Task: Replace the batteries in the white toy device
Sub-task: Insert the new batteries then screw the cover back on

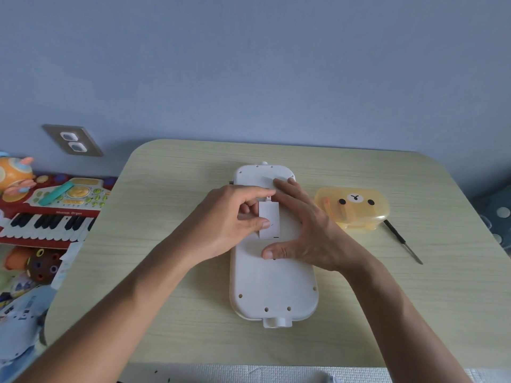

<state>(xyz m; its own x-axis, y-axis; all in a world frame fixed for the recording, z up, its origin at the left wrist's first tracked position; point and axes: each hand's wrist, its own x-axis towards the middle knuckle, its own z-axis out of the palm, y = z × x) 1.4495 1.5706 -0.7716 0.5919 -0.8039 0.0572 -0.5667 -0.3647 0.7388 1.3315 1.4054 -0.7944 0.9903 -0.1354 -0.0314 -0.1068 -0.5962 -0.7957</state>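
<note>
My left hand (pixel 235 217) pinches the small white battery cover (pixel 269 220): my thumb sits on its near part and my pointer finger reaches over its far end, so these fingers are narrow and holding the cover. I cannot tell if the cover is lifted off or just sitting in its slot. My right hand (pixel 301 225) is spread wide and flat and holds nothing. Its fingers press the far end of the white toy device (pixel 272 283) and its thumb presses down just below the cover, so the cover sits between thumb and fingers. The toy lies back side up in the middle of the table (pixel 171 313). Its long way runs from 12 o'clock to 6 o'clock, away from me and toward me. The cover runs the same way, and it is on the far half of the toy. From my left hand the cover is at 3 o'clock, touching my fingertips; my left hand is the closer one to move it, I think, while my right keeps the toy from sliding. At 3 o'clock from the toy is a yellow bear case (pixel 356 207), near my right hand but not touching. A small screwdriver (pixel 403 241) lies just past it at 4 o'clock. I see no batteries yet; my hands hide the slot.
</note>
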